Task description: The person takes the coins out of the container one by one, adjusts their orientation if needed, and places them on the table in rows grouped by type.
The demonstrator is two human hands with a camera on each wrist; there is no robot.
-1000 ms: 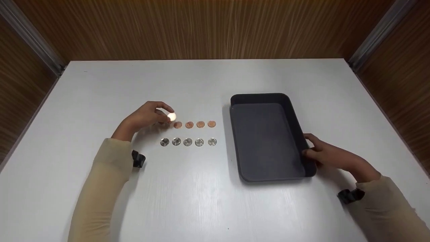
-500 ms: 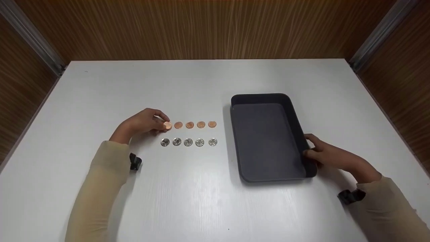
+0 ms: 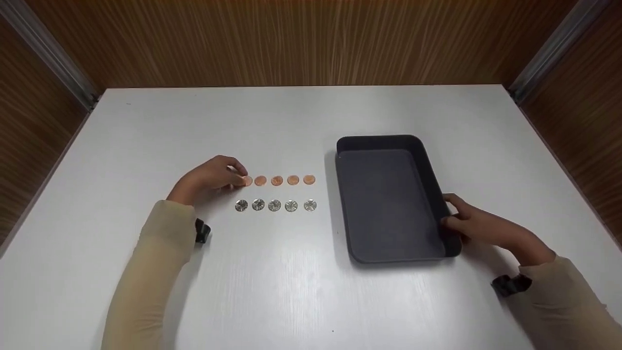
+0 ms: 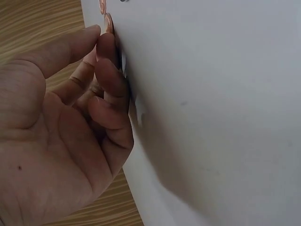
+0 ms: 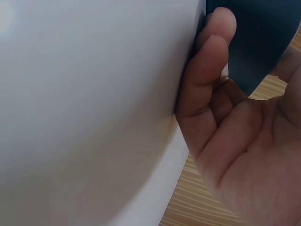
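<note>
Left hand [image 3: 209, 177] now down at table [image 3: 291, 291], fingertips pinching copper coin [image 3: 247, 181] at left end of copper row; second ago coin was lifted. Seems set down, fifth in line. Right hand [image 3: 478, 226] still gripping tray [image 3: 440, 194] rim.

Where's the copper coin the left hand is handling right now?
Head view: copper coin lies on the table, left end of the copper row, pinched by the left hand.

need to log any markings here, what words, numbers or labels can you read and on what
No readable text in any view.
Copper coins: faces too small and blurred to read.
Silver coins: a radial pattern shows, no legible words or numbers.
Dark tray: plain, no label.
White table: no markings.
</note>
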